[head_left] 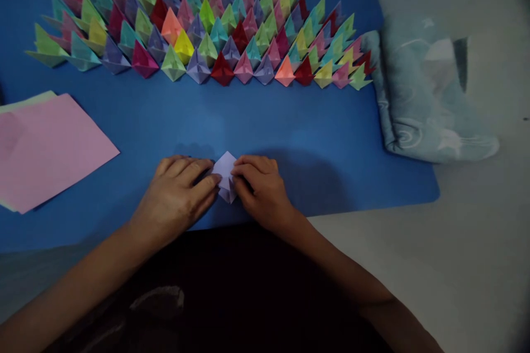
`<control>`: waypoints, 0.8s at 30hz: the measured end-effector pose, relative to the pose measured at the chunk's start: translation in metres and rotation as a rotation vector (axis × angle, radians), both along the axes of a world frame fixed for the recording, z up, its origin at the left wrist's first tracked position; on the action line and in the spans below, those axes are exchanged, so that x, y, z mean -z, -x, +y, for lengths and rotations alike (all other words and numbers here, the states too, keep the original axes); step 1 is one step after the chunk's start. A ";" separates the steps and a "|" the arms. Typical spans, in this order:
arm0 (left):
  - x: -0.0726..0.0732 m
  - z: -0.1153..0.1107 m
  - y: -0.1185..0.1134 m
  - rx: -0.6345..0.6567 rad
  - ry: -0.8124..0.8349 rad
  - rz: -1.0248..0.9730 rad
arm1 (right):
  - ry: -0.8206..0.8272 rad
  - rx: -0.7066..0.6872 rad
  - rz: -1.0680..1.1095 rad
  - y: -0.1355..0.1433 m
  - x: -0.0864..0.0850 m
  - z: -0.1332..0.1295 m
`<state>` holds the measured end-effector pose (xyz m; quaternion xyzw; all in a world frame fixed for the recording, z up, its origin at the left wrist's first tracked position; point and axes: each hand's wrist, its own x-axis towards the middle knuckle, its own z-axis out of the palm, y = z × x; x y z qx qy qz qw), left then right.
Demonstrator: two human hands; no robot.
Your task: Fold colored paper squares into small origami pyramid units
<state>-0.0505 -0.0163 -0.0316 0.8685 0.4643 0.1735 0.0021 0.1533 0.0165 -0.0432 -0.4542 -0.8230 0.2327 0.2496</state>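
Partly hidden, folded lilac paper (226, 166) (hands (176, 193) (264, 187) cover sides)

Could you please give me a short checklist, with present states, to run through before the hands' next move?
1. Left hand on the small, pale lilac folded paper: ok, fingers at its left edge.
2. Right hand on that paper: ok, fingers at its right edge.
3. Creases sharp: cannot tell, too small and dim.
4. Multicoloured, pointed folded-paper pieces apart from both hands: ok, in rows beyond them.
5. Flat pink paper sheet apart from the left hand: ok.
6. Folded grey-blue patterned cloth apart from the right hand: ok.
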 end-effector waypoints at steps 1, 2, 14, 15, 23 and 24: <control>0.000 0.000 0.000 0.000 0.003 -0.003 | 0.004 -0.001 0.000 0.000 0.000 0.000; 0.001 0.001 0.000 -0.002 0.004 -0.006 | 0.003 -0.004 0.005 0.000 0.000 0.000; 0.002 0.017 0.000 -0.107 0.182 -0.155 | 0.046 0.025 -0.063 0.006 -0.008 0.003; 0.003 0.018 0.000 -0.124 0.200 -0.169 | 0.046 0.028 -0.065 0.006 -0.008 0.004; 0.004 0.023 -0.001 -0.206 0.288 -0.231 | 0.059 0.055 -0.158 0.014 -0.009 0.007; 0.004 0.023 -0.001 -0.208 0.295 -0.233 | 0.049 0.064 -0.173 0.015 -0.009 0.006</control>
